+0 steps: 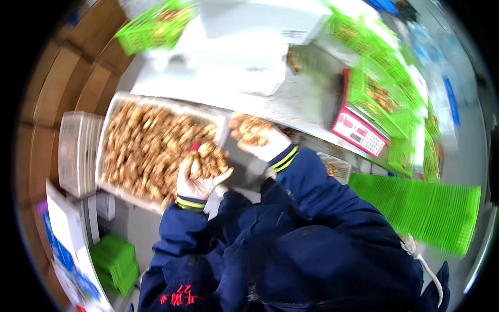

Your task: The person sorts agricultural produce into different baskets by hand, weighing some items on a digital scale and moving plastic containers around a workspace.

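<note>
A wide white crate [110, 122] at the left is heaped with brown, knobbly roots that look like ginger [150, 143]. Over its right side, my left hand [193, 183] is curled round some of these roots [209, 160], with the thumb held out. A small red spot shows at its fingertips. Just right of the crate, my right hand [270, 143] grips a clump of the same ginger [250, 128]. Both hands look pale, perhaps gloved, below dark blue cuffs with yellow bands. Blur hides the finer finger detail.
A pale table [208, 86] with white foam boxes [254, 23] lies ahead. At right are a red-and-white scale [358, 132] carrying a green basket [371, 96], and a stack of green baskets [416, 208]. Cardboard boxes [65, 78] line the left, beside white crates [80, 153].
</note>
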`<control>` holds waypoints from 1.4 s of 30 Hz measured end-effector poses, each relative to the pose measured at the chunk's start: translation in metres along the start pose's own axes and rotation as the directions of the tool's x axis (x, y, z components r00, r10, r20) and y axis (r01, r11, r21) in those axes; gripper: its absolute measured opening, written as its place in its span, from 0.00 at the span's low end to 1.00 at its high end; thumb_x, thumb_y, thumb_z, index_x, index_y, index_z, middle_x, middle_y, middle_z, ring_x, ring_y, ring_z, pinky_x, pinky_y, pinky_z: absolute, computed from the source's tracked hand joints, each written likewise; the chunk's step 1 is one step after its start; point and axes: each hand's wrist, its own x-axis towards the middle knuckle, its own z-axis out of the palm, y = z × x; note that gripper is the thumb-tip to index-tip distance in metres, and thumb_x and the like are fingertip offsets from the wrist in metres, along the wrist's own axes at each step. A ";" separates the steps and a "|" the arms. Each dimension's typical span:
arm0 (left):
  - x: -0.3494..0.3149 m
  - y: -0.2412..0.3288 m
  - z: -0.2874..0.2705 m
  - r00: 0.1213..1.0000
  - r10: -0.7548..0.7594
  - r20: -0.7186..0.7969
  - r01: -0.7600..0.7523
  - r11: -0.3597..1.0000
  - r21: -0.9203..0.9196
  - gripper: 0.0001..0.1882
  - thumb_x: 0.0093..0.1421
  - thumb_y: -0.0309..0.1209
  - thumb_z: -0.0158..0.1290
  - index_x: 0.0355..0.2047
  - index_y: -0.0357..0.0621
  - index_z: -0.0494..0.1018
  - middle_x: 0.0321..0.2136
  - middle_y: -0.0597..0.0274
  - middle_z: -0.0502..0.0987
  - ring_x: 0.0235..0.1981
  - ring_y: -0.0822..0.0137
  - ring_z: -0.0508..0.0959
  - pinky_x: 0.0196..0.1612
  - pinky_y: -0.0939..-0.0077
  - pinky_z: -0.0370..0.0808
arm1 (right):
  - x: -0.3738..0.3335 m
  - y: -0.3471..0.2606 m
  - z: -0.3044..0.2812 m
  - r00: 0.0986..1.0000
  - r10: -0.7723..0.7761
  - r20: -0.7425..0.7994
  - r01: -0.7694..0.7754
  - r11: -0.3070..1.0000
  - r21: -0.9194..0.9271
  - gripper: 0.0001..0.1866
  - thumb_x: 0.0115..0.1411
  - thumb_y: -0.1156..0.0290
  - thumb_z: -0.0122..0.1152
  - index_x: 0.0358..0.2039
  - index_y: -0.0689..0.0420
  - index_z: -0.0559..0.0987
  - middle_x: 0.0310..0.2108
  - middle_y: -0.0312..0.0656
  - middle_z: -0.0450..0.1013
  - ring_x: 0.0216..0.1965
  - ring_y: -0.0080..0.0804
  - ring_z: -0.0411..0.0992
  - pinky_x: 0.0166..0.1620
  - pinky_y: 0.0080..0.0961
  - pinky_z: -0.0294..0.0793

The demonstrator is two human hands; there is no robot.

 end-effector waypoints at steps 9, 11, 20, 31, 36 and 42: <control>0.184 -0.164 0.151 0.934 -0.296 0.202 0.199 0.897 0.395 0.26 0.66 0.45 0.43 0.62 0.51 0.60 0.62 0.49 0.60 0.61 0.41 0.62 0.53 0.34 0.70 | -0.171 -0.203 -0.072 0.833 -0.533 -0.150 0.511 0.844 -0.162 0.31 0.57 0.77 0.61 0.61 0.59 0.64 0.50 0.46 0.72 0.43 0.37 0.77 0.38 0.22 0.80; 0.241 -0.199 0.175 0.885 -0.412 0.218 0.296 0.858 0.420 0.26 0.67 0.44 0.42 0.62 0.47 0.59 0.60 0.47 0.62 0.60 0.41 0.64 0.54 0.35 0.69 | -0.191 -0.244 -0.101 0.712 -0.656 -0.250 0.583 0.751 -0.308 0.28 0.58 0.79 0.58 0.60 0.57 0.66 0.51 0.44 0.72 0.43 0.34 0.76 0.39 0.23 0.77; 0.336 -0.325 0.245 0.921 0.005 0.388 -0.368 0.332 0.868 0.24 0.62 0.33 0.55 0.55 0.40 0.63 0.49 0.60 0.72 0.48 0.69 0.72 0.52 0.72 0.69 | -0.231 -0.326 -0.181 0.613 -0.714 -0.339 0.718 0.682 -0.138 0.25 0.59 0.84 0.50 0.58 0.60 0.68 0.53 0.45 0.71 0.53 0.39 0.72 0.54 0.37 0.74; 0.278 -0.334 0.191 0.849 -0.518 0.102 0.509 0.855 0.105 0.20 0.68 0.40 0.44 0.52 0.38 0.63 0.53 0.40 0.65 0.51 0.44 0.72 0.51 0.48 0.76 | -0.196 -0.351 -0.198 0.469 -0.863 -0.189 0.189 0.307 -0.933 0.28 0.55 0.77 0.64 0.57 0.63 0.68 0.49 0.45 0.73 0.48 0.31 0.73 0.51 0.25 0.73; 0.246 -0.293 0.128 0.912 -0.400 0.087 0.375 0.902 0.215 0.13 0.65 0.25 0.48 0.50 0.38 0.68 0.51 0.42 0.72 0.48 0.51 0.77 0.53 0.60 0.77 | -0.178 -0.326 -0.145 0.504 -0.830 0.240 -0.133 -0.349 -0.928 0.35 0.49 0.75 0.67 0.59 0.61 0.67 0.49 0.51 0.72 0.50 0.43 0.70 0.55 0.35 0.68; 0.193 -0.267 0.012 0.975 0.061 -0.212 0.050 0.875 0.481 0.09 0.63 0.31 0.53 0.41 0.41 0.72 0.36 0.63 0.78 0.34 0.71 0.76 0.40 0.77 0.75 | -0.143 -0.171 -0.110 0.971 -0.216 -0.104 -0.051 0.237 -0.970 0.26 0.55 0.72 0.64 0.55 0.59 0.71 0.43 0.48 0.75 0.41 0.32 0.75 0.44 0.26 0.74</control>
